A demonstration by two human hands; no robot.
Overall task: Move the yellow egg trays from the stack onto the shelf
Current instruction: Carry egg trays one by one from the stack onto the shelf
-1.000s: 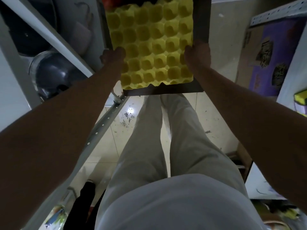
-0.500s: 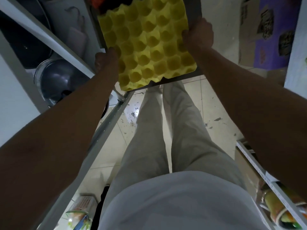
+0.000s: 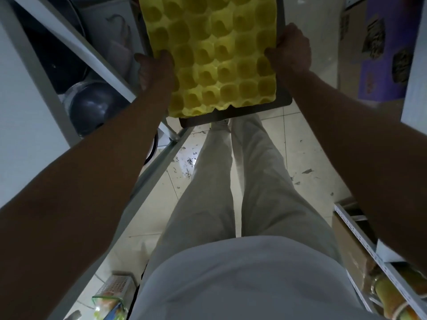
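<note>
A yellow egg tray (image 3: 217, 54) with rows of round cups fills the top middle of the view, lying on a dark flat board (image 3: 233, 113) whose near edge juts out below it. My left hand (image 3: 156, 70) grips the tray's left edge. My right hand (image 3: 290, 50) grips its right edge beside the board's rim. Both arms reach forward at full stretch. The tray's far end runs out of view at the top. The metal shelf frame (image 3: 76, 49) stands just left of the tray.
On the left shelf lie a dark round bowl (image 3: 92, 107) and a white bag (image 3: 117, 40). A purple printed carton (image 3: 383, 47) stands at the right. A second rack (image 3: 360, 241) with goods is at the lower right. My legs stand on the tiled floor (image 3: 307, 153) below.
The tray and both hands have shifted: the tray swung from tilted to squarer and sits lower and nearer in view. The view turned, so the right-hand rack shows more.
</note>
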